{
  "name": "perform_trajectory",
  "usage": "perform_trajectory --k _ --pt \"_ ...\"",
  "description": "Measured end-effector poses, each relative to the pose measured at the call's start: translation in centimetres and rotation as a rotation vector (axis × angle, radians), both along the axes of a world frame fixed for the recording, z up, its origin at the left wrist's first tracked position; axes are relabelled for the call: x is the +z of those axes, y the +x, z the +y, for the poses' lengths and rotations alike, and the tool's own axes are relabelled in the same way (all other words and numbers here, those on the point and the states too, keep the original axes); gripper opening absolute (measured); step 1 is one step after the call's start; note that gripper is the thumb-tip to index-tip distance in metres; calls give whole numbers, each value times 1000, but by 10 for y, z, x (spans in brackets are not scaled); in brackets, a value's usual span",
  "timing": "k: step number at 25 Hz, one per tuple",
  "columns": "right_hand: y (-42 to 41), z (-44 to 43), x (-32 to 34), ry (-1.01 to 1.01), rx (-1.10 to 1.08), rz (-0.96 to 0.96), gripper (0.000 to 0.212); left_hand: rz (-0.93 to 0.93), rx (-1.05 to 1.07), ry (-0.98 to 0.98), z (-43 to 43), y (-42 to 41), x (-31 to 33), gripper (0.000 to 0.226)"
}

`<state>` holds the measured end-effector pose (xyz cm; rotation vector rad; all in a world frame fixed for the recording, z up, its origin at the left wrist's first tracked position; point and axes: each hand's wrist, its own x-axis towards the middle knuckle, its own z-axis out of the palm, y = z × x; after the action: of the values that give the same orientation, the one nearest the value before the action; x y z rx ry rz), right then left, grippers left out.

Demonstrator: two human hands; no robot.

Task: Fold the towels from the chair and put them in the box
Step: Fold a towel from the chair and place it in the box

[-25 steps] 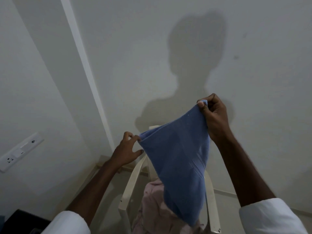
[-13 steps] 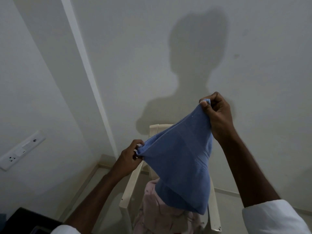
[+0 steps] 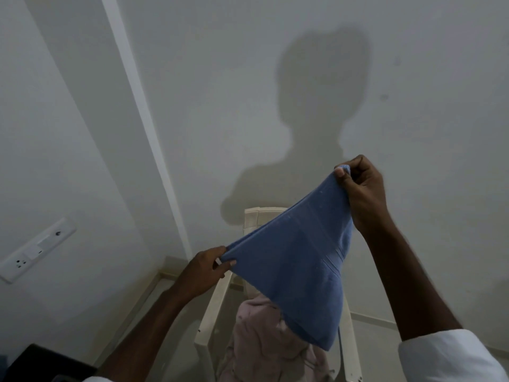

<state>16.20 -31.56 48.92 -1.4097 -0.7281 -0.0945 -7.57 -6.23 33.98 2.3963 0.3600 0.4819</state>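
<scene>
You are pinching the blue towel (image 3: 297,271) at two corners. Your right hand (image 3: 363,194) is clamping the upper one between thumb and curled fingers, and your left hand (image 3: 203,268) is nipping the lower one between thumb and fingertips. Between the two grips the top edge is running taut and slanted, because your right fingers are sitting higher than your left. Below them the seemingly doubled cloth is hanging free, which is likely letting its weight smooth the layers for the next fold. Beneath your fingers, behind the hanging cloth, a crumpled pink towel (image 3: 264,343) is lying on the white chair (image 3: 214,307) and is not yet folded. A dark shape (image 3: 35,362) below your left forearm may be the box — that cannot be told.
</scene>
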Motion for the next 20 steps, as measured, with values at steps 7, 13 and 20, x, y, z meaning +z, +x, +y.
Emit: perform_trajectory --k 7,13,20 --pt "47 -14 -7 14 -133 122 28 -374 -26 287 25 2 113 19" --pt "46 -7 0 67 13 244 37 -431 87 19 30 2 166 26" --pt "32 -1 10 33 190 246 59 -319 372 -93 54 15 164 12"
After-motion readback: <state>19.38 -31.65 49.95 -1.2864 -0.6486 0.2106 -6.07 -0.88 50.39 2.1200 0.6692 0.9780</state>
